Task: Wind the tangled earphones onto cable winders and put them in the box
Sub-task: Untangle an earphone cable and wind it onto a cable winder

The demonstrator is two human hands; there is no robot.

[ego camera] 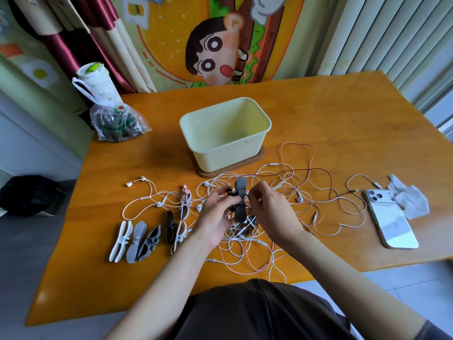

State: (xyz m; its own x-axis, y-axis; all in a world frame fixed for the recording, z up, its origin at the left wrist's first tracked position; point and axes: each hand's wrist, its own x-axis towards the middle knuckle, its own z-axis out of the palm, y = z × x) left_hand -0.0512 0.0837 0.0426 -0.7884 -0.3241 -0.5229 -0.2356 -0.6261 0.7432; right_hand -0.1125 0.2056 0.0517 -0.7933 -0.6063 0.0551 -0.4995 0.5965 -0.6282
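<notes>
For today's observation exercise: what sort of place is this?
Probably a room at home: a cartoon wall hanging, curtains and a wooden table holding a smartphone and a bagged drink cup.

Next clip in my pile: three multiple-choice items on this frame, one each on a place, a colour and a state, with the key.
1. Where does the phone lie?
A. on the floor
B. on the table, right of the tangled earphones
C. in the person's lap

2. What colour is the box?
A. pale yellow
B. red
C. black

3. What is the left hand doing?
A. resting flat on the table
B. gripping the dark winder
C. lifting the box

Key: 1 B, it lies beyond the cables' right edge; 2 A, pale yellow walls; 3 B, fingers curl round the winder.
</notes>
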